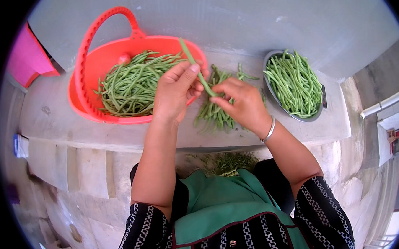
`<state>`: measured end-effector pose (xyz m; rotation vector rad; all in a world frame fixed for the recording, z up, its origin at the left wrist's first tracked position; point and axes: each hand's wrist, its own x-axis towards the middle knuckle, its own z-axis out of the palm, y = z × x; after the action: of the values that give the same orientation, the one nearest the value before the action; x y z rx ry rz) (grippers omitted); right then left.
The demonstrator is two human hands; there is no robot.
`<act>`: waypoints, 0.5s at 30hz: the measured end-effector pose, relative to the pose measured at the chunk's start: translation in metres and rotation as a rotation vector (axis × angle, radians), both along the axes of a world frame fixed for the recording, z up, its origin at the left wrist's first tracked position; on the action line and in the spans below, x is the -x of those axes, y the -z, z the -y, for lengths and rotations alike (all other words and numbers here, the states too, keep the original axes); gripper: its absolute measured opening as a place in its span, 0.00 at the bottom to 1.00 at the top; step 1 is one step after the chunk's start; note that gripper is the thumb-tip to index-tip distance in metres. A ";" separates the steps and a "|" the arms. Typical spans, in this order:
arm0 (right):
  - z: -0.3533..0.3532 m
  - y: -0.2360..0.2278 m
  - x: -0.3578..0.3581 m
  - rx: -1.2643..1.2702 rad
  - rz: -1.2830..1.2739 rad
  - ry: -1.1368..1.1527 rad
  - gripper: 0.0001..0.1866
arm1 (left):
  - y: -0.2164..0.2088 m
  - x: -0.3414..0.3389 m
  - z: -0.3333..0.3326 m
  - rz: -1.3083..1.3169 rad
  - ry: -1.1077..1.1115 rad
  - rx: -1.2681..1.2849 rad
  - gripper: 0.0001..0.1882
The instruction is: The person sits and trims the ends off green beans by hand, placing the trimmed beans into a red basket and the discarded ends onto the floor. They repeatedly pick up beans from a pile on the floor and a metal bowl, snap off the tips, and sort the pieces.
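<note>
A long green bean is held slantwise between my two hands, above the concrete ledge. My left hand pinches it around its middle with thumb and fingers. At its lower end, my right hand grips the tip between thumb and forefinger. Below the hands lies a loose pile of green beans, partly covered by them. To the left, a red plastic basket with a tall arched handle holds many more beans. On the right stands a grey oval basin heaped with beans.
The concrete ledge runs along a grey wall. Green scraps lie below its front edge, beyond my green apron. A pink object stands at far left. Something small and red-pink sits in the basket.
</note>
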<state>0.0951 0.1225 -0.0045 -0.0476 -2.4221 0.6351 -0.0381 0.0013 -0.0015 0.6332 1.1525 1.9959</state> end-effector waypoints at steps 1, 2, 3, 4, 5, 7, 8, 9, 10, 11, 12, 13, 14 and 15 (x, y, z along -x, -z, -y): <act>-0.002 0.003 -0.015 0.032 0.025 -0.009 0.11 | 0.002 -0.010 -0.006 -0.028 0.042 0.018 0.11; -0.005 0.005 -0.029 0.068 0.046 -0.019 0.12 | 0.004 -0.018 -0.011 -0.061 0.085 0.039 0.11; -0.009 0.006 -0.041 0.103 0.066 -0.030 0.12 | 0.005 -0.026 -0.015 -0.093 0.127 0.059 0.10; -0.018 0.005 -0.054 0.114 0.030 -0.004 0.11 | 0.003 -0.034 -0.018 -0.085 0.134 0.071 0.10; -0.030 0.008 -0.066 0.150 -0.005 0.048 0.11 | 0.003 -0.037 -0.021 -0.110 0.136 0.073 0.10; -0.058 0.018 -0.088 0.231 -0.064 0.161 0.11 | 0.007 -0.042 -0.023 -0.150 0.150 0.085 0.10; -0.070 0.023 -0.095 0.370 -0.041 0.165 0.11 | 0.010 -0.043 -0.028 -0.185 0.171 0.083 0.11; -0.081 0.024 -0.102 0.513 -0.018 0.167 0.12 | 0.012 -0.045 -0.031 -0.179 0.175 0.065 0.11; -0.087 0.026 -0.109 0.656 0.001 0.167 0.13 | 0.013 -0.047 -0.033 -0.173 0.179 0.048 0.11; -0.092 0.023 -0.115 0.746 0.029 0.135 0.13 | 0.015 -0.046 -0.039 -0.173 0.181 0.010 0.10; -0.094 0.020 -0.119 0.835 0.053 0.100 0.14 | 0.018 -0.046 -0.043 -0.147 0.178 -0.014 0.11; -0.095 0.021 -0.121 0.924 0.076 0.061 0.14 | 0.020 -0.047 -0.046 -0.137 0.181 -0.014 0.11; -0.095 0.022 -0.122 0.913 0.116 0.059 0.16 | 0.021 -0.049 -0.050 -0.124 0.182 -0.024 0.11; -0.094 0.023 -0.124 0.883 0.137 0.051 0.17 | 0.022 -0.049 -0.054 -0.112 0.181 -0.034 0.11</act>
<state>0.2186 0.2163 -0.0275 -0.5217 -2.0622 1.6599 0.0114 0.0549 -0.0236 0.8453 1.0877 1.8493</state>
